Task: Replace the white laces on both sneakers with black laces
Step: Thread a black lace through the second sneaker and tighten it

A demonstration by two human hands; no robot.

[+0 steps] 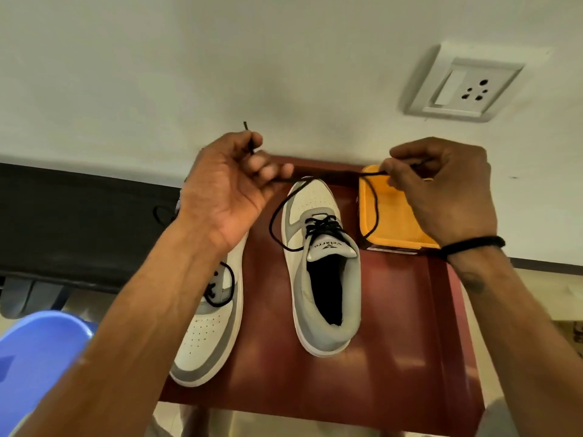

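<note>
Two white and grey sneakers stand on a small red-brown table [394, 326]. The right sneaker [321, 285] points away from me and has a black lace [323, 223] threaded through its eyelets. Both loose ends of that lace rise in loops above the toe. My left hand [227, 190] pinches one end, whose tip sticks up past my fingers. My right hand [441, 190] pinches the other end above the yellow tray. The left sneaker [211, 335] lies partly under my left forearm, with a black lace [225, 288] on it. No white lace shows.
A yellow tray [394, 228] sits at the table's far right corner, against the white wall. A wall socket [460, 86] is mounted above it. A blue plastic chair [38, 357] stands at the lower left. A dark surface [79, 222] lies left of the table.
</note>
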